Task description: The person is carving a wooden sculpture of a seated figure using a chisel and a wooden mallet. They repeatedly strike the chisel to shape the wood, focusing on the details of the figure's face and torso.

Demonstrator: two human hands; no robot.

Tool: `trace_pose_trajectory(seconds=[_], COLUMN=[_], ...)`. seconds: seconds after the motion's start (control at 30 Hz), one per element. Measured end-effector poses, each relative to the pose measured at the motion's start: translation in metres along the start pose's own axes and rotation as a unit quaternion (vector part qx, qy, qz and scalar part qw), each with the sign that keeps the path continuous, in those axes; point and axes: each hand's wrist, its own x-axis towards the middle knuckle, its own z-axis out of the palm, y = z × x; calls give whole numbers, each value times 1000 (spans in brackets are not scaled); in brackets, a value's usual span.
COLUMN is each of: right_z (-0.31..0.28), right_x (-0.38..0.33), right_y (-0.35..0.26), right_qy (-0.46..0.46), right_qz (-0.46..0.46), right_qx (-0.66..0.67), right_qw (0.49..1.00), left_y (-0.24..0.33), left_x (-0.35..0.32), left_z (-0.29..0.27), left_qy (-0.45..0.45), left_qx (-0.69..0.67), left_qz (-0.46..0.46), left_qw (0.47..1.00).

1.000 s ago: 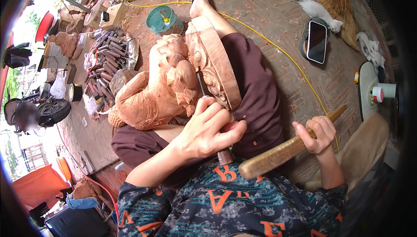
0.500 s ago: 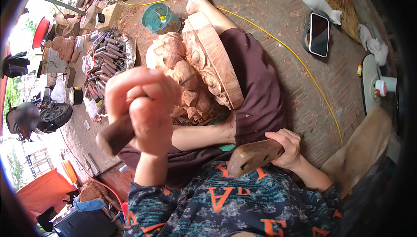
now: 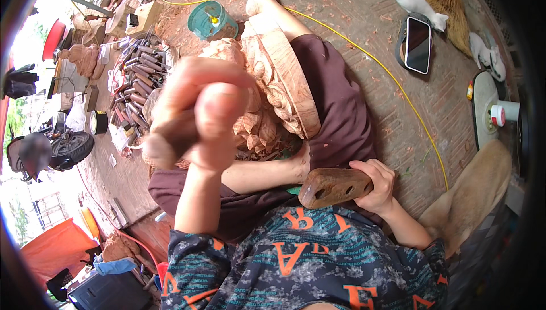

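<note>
Left hand point(image 3: 199, 111) raised close to the camera (blurred), fingers clenched on a dark tool handle point(image 3: 165, 145), right hand point(image 3: 378, 187) at 4 o'clock, fingers grasping a wooden mallet point(image 3: 333, 186), wood carving point(image 3: 273, 88) on the lap at centre.

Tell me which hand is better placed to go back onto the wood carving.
Left, probably. The left hand is raised right over the carving, its grip closed on a chisel handle. The right hand holds the wooden mallet low by the lap.
</note>
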Motion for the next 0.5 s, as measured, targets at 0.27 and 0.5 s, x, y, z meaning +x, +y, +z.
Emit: trace_pose_trajectory(seconds=[0.27,0.5], right_z=[-1,2], right_x=[1,6], right_y=[2,-3], right_qy=[-1,2], right_qz=[6,-1], right_qx=[-18,-9], right_qw=[1000,1000], left_y=[-8,-18], left_x=[20,52], left_z=[7,31], left_qy=[-14,25], left_qx=[-104,3], left_qz=[-33,-153], left_qw=[994,988])
